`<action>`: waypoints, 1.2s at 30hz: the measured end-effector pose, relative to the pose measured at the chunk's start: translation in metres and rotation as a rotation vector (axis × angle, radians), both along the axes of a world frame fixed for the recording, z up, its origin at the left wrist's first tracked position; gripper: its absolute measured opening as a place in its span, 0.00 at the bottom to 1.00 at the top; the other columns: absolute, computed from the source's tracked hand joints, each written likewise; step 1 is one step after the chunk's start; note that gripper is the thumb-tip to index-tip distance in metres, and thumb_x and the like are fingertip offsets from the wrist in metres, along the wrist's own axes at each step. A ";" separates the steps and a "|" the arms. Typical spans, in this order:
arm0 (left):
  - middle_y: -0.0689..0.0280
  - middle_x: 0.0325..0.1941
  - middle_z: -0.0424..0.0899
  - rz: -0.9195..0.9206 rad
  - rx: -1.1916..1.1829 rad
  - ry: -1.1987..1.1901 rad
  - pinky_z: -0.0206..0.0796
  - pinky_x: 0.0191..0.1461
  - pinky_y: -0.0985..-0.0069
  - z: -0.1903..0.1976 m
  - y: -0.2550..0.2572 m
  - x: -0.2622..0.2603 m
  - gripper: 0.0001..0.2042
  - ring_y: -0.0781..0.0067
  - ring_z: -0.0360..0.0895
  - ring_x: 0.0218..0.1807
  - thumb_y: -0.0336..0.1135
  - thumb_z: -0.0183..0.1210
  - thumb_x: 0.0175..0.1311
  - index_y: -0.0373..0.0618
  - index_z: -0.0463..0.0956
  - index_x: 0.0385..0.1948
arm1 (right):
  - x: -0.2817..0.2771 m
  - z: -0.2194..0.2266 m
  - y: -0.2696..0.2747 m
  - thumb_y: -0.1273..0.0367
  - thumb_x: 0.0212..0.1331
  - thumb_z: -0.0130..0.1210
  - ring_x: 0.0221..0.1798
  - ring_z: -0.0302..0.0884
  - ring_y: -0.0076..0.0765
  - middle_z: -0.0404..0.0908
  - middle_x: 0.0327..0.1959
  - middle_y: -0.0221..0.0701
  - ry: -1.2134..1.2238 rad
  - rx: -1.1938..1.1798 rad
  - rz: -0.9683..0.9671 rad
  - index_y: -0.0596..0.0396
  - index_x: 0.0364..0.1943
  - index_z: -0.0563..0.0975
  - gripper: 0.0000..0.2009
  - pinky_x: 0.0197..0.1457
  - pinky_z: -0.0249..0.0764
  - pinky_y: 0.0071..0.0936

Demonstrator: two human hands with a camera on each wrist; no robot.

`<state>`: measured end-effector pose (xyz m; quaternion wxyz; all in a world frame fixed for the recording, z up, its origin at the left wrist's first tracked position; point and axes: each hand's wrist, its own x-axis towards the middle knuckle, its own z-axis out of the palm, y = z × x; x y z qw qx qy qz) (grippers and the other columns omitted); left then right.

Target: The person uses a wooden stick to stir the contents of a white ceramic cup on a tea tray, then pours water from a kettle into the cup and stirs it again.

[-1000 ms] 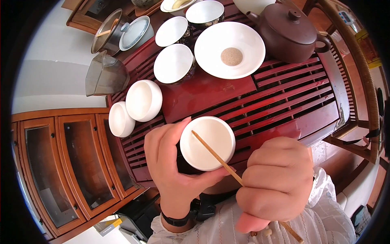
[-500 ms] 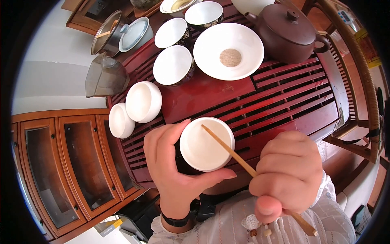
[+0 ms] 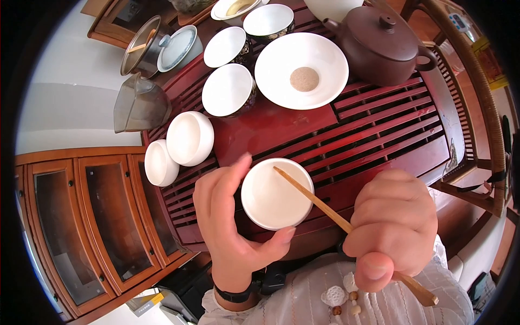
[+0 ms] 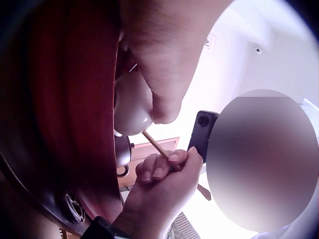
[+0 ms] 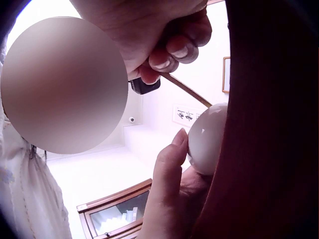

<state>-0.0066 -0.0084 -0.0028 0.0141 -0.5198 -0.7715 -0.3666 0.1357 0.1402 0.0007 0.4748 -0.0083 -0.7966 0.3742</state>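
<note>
A white cup [image 3: 268, 203] is near the tray's front edge, its open top towards the head camera. My left hand [image 3: 225, 222] curves round its left and lower sides; the thumb touches the cup [image 4: 133, 104] in the left wrist view. My right hand [image 3: 392, 225] has its fingers curled round a thin wooden stick [image 3: 314, 199]. The stick's narrow tip lies over the inside of the cup, and its wider end sticks out below the hand. From the right wrist view, the stick [image 5: 187, 89] slopes down to the cup's rim. Whether its tip touches the inner wall, I cannot tell.
Two small white cups [image 3: 189, 138] stand left on the slatted red tray [image 3: 379, 122]. Behind are dark-patterned cups [image 3: 227, 89], a wide white bowl with a round strainer [image 3: 304, 79], a brown teapot [image 3: 379, 46], a glass pitcher [image 3: 142, 104] and a lidded bowl [image 3: 177, 49].
My right hand has moved right and slightly up with the stick, whose tip has shifted right inside the cup. My left thumb has drawn back from its straighter reach below the cup.
</note>
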 end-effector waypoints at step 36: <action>0.62 0.43 0.79 0.122 0.023 -0.095 0.62 0.53 0.63 -0.005 -0.004 0.005 0.46 0.59 0.74 0.45 0.57 0.80 0.18 0.43 0.75 0.48 | -0.005 -0.003 -0.001 0.52 0.69 0.48 0.15 0.66 0.27 0.68 0.16 0.25 -0.013 0.155 0.117 0.52 0.22 0.74 0.22 0.15 0.53 0.22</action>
